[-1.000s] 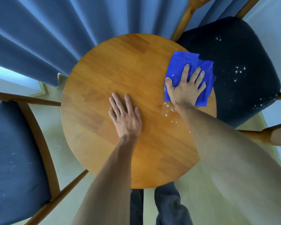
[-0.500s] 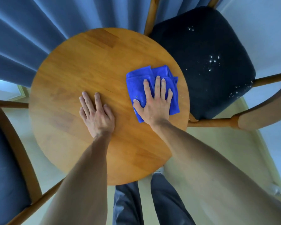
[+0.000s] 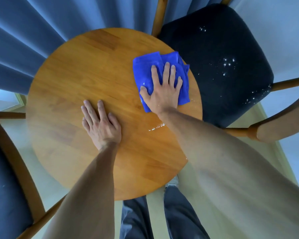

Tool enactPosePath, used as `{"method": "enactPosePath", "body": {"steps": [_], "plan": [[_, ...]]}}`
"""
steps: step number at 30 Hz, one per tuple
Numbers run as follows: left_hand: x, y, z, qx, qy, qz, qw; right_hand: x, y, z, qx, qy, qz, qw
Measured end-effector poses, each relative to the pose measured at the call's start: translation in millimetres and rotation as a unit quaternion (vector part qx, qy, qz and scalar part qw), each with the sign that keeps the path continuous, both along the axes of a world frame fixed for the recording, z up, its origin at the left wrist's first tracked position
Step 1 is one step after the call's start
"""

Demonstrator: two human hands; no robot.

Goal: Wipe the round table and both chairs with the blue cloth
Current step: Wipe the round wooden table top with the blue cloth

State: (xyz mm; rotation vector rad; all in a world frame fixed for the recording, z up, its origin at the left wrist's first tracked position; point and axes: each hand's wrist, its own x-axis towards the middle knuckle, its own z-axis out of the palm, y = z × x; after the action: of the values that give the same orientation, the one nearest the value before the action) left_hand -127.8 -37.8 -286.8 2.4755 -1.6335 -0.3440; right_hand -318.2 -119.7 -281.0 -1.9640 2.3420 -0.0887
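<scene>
The round wooden table (image 3: pixel 79 87) fills the middle of the view. A crumpled blue cloth (image 3: pixel 143 69) lies on its right part, near the rim. My right hand (image 3: pixel 164 90) presses flat on the cloth with fingers spread. My left hand (image 3: pixel 102 125) rests flat on the bare wood at the table's middle. A small white wet smear (image 3: pixel 156 127) shows on the wood just below my right wrist. The right chair (image 3: pixel 214 57) has a dark seat dotted with white specks. The left chair (image 3: pixel 5 178) has a blue-grey seat, only partly in view.
Blue curtains (image 3: pixel 41 28) hang behind the table. The right chair's wooden arm (image 3: pixel 274 125) juts out at the right. My legs (image 3: pixel 162 216) stand on a pale floor at the table's near edge.
My right hand slid the cloth from the right rim toward the centre, then back out toward the rim. A white smear now shows below the wrist. My left hand stayed flat.
</scene>
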Motion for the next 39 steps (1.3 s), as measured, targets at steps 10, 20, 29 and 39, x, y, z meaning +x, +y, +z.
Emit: {"method": "enactPosePath", "body": {"steps": [10,20,29,39], "plan": [[1,-1,-2,-0.011,0.009,0.018,1.000,5,-37,-2,-0.027,-0.027,-0.150,0.988],[-3,1,0,-0.015,-0.002,0.013,1.000,-47,29,-2,-0.006,-0.012,-0.256,0.967],[-1,-1,-2,-0.010,-0.003,0.016,1.000,-43,42,4,0.011,-0.010,-0.270,0.963],[-1,2,5,0.016,0.015,-0.001,1.000,-16,106,0,-0.005,-0.021,-0.391,0.920]]}}
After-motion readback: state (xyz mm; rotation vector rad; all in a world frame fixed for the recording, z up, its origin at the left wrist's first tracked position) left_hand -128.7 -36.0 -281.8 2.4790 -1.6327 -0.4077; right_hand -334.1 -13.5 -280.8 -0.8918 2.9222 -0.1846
